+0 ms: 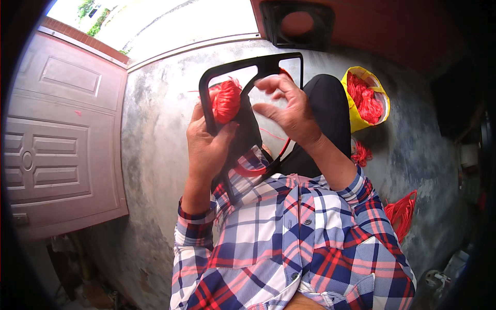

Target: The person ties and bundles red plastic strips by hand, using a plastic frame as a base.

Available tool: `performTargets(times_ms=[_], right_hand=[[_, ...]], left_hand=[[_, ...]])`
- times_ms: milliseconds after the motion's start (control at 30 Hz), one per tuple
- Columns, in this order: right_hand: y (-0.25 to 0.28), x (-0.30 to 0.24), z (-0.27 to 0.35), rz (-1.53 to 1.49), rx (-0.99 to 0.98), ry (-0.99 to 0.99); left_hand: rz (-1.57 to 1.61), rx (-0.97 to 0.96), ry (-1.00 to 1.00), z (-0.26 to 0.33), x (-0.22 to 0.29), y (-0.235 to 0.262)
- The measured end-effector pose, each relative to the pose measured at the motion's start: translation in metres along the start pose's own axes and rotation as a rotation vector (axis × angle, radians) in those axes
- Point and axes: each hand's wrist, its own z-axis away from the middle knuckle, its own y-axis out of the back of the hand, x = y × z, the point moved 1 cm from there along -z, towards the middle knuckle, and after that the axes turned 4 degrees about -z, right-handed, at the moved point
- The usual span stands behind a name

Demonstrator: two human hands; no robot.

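My left hand (209, 142) is closed around the side bar of a black frame (267, 62) with rounded corners and open gaps. A bundle of red cord (226, 102) sits at its fingers, inside the frame's outline; whether the fingers also grip the bundle, I cannot tell. My right hand (289, 111) is raised over the frame's right part, thumb and fingers apart, with nothing visible between them. Red strands (250, 171) run along the frame's lower part, near my lap. The frame leans against my plaid shirt, beside my bent knee in black trousers.
A yellow bag (355, 118) holding red cord stands on the grey floor (155, 113) to the right. Loose red cord bundles (402, 214) lie nearer me. A pale panelled door (51, 170) is at left. A black square piece with a round opening (297, 25) stands at the far side.
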Motion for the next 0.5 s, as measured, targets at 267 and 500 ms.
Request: performTargets(times_ms=[267, 500], right_hand=[[0.004, -0.023, -0.016, -0.238, 0.122, 0.255], [0.027, -0.027, 0.027, -0.956, 0.013, 0.043]], left_hand=[[-0.065, 0.069, -0.066, -0.001, -0.001, -0.003], [0.152, 0.038, 0.153, 0.004, -0.015, 0.013]])
